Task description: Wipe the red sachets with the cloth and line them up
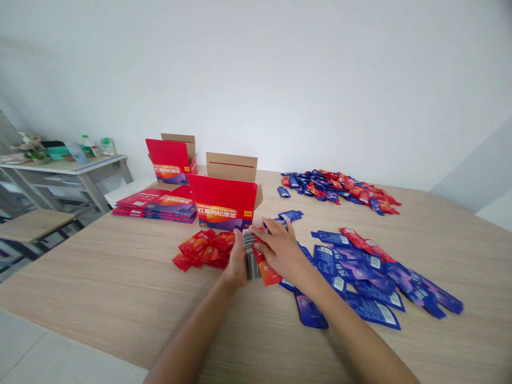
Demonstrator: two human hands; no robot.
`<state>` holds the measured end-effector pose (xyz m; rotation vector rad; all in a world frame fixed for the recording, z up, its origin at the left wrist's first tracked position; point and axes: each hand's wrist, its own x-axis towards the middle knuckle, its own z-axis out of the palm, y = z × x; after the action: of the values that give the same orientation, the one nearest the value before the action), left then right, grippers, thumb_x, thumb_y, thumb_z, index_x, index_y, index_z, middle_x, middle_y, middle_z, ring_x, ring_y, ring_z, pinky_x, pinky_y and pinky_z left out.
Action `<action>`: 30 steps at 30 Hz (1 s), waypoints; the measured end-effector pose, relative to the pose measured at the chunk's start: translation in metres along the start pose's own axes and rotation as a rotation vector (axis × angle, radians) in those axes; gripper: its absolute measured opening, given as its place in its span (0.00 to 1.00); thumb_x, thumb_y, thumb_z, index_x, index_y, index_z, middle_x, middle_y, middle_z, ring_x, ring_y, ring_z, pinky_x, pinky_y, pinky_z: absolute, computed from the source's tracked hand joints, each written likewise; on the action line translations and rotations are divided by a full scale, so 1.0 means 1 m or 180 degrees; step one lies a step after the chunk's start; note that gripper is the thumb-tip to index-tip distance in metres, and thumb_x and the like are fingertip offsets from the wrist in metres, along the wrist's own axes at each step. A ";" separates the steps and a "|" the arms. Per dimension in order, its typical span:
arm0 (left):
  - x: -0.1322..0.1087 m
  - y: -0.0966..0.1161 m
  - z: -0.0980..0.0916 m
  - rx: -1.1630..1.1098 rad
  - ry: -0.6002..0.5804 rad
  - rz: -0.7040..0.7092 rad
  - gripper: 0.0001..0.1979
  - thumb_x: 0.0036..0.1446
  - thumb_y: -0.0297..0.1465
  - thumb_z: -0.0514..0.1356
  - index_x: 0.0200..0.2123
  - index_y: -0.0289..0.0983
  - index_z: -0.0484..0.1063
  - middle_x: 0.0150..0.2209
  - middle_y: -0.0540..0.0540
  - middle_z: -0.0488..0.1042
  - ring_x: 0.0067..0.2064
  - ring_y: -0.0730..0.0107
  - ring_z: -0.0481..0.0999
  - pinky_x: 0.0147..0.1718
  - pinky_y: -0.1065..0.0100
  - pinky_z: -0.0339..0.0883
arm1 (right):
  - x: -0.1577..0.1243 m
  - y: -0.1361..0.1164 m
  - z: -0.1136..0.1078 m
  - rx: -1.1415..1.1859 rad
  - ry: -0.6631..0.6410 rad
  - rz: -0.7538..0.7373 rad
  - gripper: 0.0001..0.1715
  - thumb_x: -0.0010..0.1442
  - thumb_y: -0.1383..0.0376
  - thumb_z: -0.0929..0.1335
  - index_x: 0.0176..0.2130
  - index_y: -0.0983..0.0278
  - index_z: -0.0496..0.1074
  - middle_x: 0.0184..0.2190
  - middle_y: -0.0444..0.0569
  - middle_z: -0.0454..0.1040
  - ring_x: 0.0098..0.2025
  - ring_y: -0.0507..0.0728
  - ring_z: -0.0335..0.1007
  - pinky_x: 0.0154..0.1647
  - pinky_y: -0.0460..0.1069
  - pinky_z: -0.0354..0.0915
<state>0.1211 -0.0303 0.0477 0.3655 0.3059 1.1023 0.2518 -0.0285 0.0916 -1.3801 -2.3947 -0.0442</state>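
Note:
In the head view, my left hand (pixel 237 262) is wrapped round one side of a stack of sachets (pixel 250 256), whose thin layered edges face up. My right hand (pixel 280 249) presses from the other side, its fingers over a red sachet (pixel 269 272) at the stack's edge. Part of the stack is hidden under the right fingers. Just left of my left hand lies a loose heap of red sachets (pixel 204 248). Blue sachets (pixel 336 269) spread out right of my right hand. Behind both hands stands an open red carton (pixel 224 200) with its flaps up.
A second open carton (pixel 170 160) stands farther back left, beside flattened red cartons (pixel 158 202) in a pile. Mixed red and blue sachets (pixel 336 186) are heaped near the wall. A side desk (pixel 80 166) with bottles and a stool (pixel 38 226) are at the left.

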 end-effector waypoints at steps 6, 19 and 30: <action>0.003 -0.004 -0.015 0.0468 -0.0162 -0.0188 0.36 0.55 0.57 0.57 0.51 0.32 0.74 0.43 0.38 0.81 0.47 0.51 0.81 0.50 0.56 0.73 | 0.002 0.004 -0.008 0.0431 0.0019 0.0226 0.29 0.62 0.63 0.70 0.61 0.62 0.66 0.51 0.55 0.77 0.53 0.64 0.71 0.58 0.58 0.58; 0.001 -0.016 -0.009 0.0530 -0.0275 -0.0165 0.34 0.56 0.56 0.58 0.51 0.33 0.75 0.49 0.37 0.80 0.57 0.46 0.74 0.57 0.50 0.67 | 0.003 0.010 -0.013 0.0390 0.0380 0.0877 0.09 0.65 0.58 0.66 0.38 0.61 0.66 0.25 0.45 0.73 0.29 0.58 0.70 0.28 0.48 0.51; -0.001 -0.029 0.000 0.1041 0.0077 -0.0006 0.31 0.45 0.41 0.73 0.51 0.35 0.72 0.47 0.39 0.80 0.52 0.48 0.78 0.54 0.52 0.70 | 0.008 0.024 -0.010 0.0917 0.0943 0.1091 0.19 0.63 0.55 0.66 0.50 0.61 0.67 0.35 0.49 0.79 0.35 0.61 0.76 0.37 0.51 0.64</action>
<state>0.1440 -0.0426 0.0354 0.6419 0.5102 1.0560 0.2721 -0.0117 0.1001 -1.5028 -1.8206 0.1687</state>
